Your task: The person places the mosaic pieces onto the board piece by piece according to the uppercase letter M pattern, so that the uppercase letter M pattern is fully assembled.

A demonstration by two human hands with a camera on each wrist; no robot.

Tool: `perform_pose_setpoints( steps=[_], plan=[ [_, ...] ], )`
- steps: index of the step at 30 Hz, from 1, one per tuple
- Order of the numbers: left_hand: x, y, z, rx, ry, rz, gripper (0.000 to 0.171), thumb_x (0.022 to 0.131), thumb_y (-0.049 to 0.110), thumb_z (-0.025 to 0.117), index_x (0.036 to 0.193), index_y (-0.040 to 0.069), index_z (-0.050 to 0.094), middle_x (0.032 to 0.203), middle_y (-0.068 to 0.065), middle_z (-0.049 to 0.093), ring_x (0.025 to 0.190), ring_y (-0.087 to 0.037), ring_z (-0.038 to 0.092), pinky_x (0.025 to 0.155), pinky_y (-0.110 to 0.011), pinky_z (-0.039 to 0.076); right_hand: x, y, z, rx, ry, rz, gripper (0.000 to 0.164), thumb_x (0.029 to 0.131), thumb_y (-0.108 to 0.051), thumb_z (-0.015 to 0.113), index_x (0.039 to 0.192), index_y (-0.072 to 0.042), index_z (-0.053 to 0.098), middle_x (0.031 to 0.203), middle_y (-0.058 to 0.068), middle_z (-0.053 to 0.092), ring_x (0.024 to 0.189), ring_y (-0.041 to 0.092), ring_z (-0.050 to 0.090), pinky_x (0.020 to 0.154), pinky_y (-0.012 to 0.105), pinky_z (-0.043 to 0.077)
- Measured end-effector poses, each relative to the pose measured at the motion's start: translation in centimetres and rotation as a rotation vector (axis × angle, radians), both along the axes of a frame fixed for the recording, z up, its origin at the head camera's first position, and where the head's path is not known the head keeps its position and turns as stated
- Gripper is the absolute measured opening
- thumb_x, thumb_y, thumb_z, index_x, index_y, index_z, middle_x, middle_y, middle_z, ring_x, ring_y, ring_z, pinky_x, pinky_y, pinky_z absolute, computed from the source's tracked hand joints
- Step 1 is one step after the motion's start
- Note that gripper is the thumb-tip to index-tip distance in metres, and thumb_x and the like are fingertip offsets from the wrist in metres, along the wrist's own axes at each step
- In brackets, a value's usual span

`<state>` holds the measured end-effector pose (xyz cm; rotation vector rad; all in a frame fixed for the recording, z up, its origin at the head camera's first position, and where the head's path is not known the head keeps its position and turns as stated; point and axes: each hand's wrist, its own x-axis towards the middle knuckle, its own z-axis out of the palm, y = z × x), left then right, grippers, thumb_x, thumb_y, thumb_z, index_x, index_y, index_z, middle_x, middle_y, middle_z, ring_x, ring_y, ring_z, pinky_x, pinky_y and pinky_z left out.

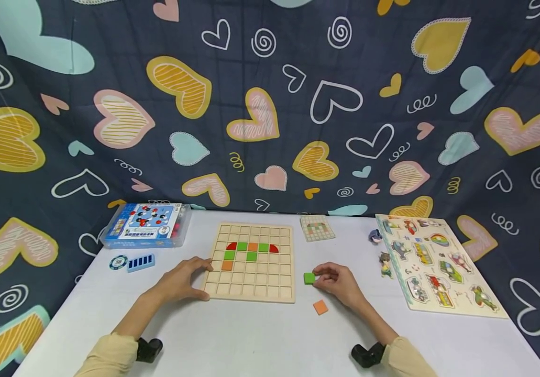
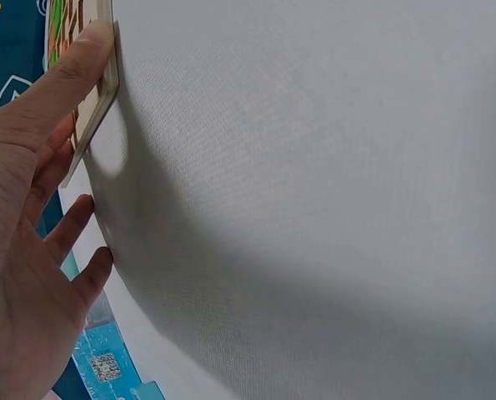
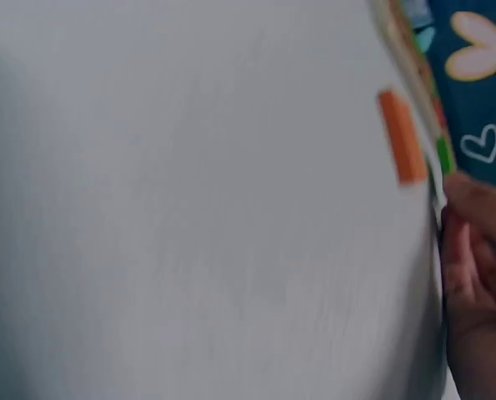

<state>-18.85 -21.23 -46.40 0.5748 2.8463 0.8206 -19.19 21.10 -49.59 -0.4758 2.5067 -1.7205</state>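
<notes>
A wooden grid board (image 1: pixel 262 287) lies flat on the white table, with several red, green and orange pieces in its upper squares. My left hand (image 1: pixel 180 280) touches the board's left side, thumb at the near corner and fingers spread farther up. The left wrist view shows that thumb (image 2: pixel 72 71) against the board's edge (image 2: pixel 106 97). To the right of the board, my right hand (image 1: pixel 339 284) pinches a green square tile (image 1: pixel 309 278) between thumb and fingertips. An orange square tile (image 1: pixel 320 307) lies on the table just nearer than that hand. The right wrist view is blurred.
Behind the board lies a small pattern card (image 1: pixel 317 228). A picture puzzle board (image 1: pixel 439 264) is at the right, with two small figures (image 1: pixel 385 264) beside it. At the left are a clear plastic box (image 1: pixel 147 225), a round token (image 1: pixel 118 263) and a blue striped piece (image 1: pixel 141 263).
</notes>
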Motion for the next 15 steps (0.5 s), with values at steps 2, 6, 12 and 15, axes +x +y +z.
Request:
perform_pose_setpoints(
  steps=[2, 6, 12, 15],
  plan=[
    [0.0, 0.0, 0.0, -0.002, 0.001, 0.000, 0.062, 0.062, 0.035, 0.088, 0.113, 0.015, 0.061, 0.140, -0.011, 0.051, 0.127, -0.040, 0.043, 0.094, -0.065, 0.039, 0.2, -0.5, 0.1, -0.032, -0.017, -0.076, 0.028, 0.079, 0.004, 0.073, 0.106, 0.007, 0.065, 0.100, 0.020, 0.068, 0.080, 0.014, 0.066, 0.070, 0.019, 0.054],
    [0.0, 0.0, 0.0, -0.003, -0.003, 0.001, 0.061, 0.062, 0.035, 0.089, 0.113, 0.016, 0.061, 0.140, -0.011, 0.051, 0.127, -0.041, 0.043, 0.093, -0.066, 0.039, 0.2, -1.5, 0.4, -0.059, -0.066, -0.204, 0.028, 0.077, 0.006, 0.074, 0.105, 0.005, 0.066, 0.103, 0.019, 0.069, 0.085, 0.018, 0.068, 0.072, 0.019, 0.054],
    [0.0, 0.0, 0.0, -0.006, 0.001, -0.002, 0.061, 0.062, 0.034, 0.088, 0.113, 0.016, 0.061, 0.140, -0.011, 0.051, 0.127, -0.041, 0.043, 0.093, -0.065, 0.040, -0.9, -2.5, 0.6, -0.078, -0.078, -0.258, 0.028, 0.077, 0.007, 0.074, 0.103, 0.005, 0.066, 0.103, 0.019, 0.069, 0.088, 0.022, 0.069, 0.073, 0.020, 0.055],
    [0.0, 0.0, 0.0, -0.003, 0.000, -0.003, 0.061, 0.062, 0.034, 0.088, 0.113, 0.015, 0.061, 0.140, -0.011, 0.051, 0.126, -0.041, 0.043, 0.094, -0.065, 0.040, -1.6, -3.0, 0.6, -0.066, -0.082, -0.262, 0.028, 0.077, 0.006, 0.075, 0.103, 0.003, 0.067, 0.102, 0.017, 0.070, 0.088, 0.023, 0.069, 0.074, 0.021, 0.055]
  ],
)
